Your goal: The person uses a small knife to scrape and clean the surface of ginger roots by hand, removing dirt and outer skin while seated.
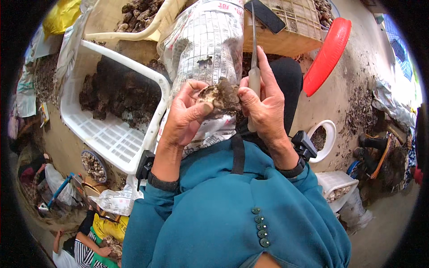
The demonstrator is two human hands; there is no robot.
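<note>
Between my two hands is a rough, mud-brown oyster, held above my lap. My left hand grips its pale left side with thumb and fingers. My right hand pinches the oyster's right edge with the thumb. That same hand also has a shucking knife in it, with a pale handle against the palm and a long, thin blade pointing away from me. Under the oyster, a white woven sack bearing print covers my leg.
At left, a white plastic basket holds dark, muddy oysters. A cream crate ahead carries a black phone. To the right are a red curved object and a white bucket. Other people work at lower left.
</note>
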